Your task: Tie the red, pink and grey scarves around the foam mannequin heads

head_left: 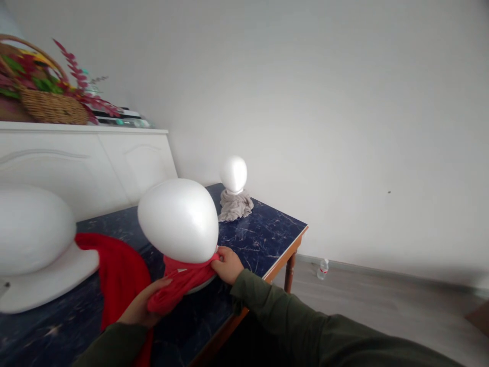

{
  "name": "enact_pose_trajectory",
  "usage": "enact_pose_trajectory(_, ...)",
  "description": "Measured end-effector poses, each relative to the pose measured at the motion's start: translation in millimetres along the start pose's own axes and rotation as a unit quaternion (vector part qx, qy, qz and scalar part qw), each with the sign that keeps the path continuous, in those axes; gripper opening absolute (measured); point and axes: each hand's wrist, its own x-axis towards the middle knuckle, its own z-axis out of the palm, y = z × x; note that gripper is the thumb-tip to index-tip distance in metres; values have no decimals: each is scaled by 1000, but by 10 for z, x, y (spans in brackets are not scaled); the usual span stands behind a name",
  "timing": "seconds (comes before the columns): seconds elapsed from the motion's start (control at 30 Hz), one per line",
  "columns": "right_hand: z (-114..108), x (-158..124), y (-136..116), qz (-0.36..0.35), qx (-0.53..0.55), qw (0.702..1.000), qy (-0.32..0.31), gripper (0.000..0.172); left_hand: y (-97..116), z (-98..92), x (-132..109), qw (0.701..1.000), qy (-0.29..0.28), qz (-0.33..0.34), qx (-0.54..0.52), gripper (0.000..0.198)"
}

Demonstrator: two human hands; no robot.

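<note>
A smooth white mannequin head (179,216) stands in front of me on the table, with a coral-red scarf (181,286) around its neck. My left hand (140,307) is closed around a gathered bunch of this scarf at the front left. At the right side of the neck, my right hand (229,265) pinches the scarf close under the head. The fingers of my left hand are partly hidden by the cloth. A brighter red scarf (122,265) lies just left, between this head and another white mannequin head (32,229), and runs down behind my left hand.
A third white mannequin head (234,174) stands near the far corner with a grey-beige scarf (235,205) around its base. The blue marbled table (267,229) has a wooden edge. Beyond it are a white cabinet (133,153), a flower basket (53,106) and a plastic bottle (323,269) on the floor.
</note>
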Motion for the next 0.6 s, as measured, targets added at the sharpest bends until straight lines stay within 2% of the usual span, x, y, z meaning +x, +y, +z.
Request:
enact_pose_trajectory(0.1,-2,9,22,46,22,999,18,10,17,-60,-44,998,-5,-50,-39,24)
enact_pose_trajectory(0.33,12,10,55,136,128,981,44,5,76,-115,67,999,34,5,-39,23)
enact_pose_trajectory(0.4,19,19,57,150,203,965,68,5,75,-98,89,998,43,20,-38,29)
enact_pose_trajectory(0.5,11,28,68,174,317,927,98,9,56,-39,66,999,26,29,-31,38)
enact_pose_trajectory(0.6,-23,33,110,185,364,903,133,12,28,42,35,999,9,43,-19,42)
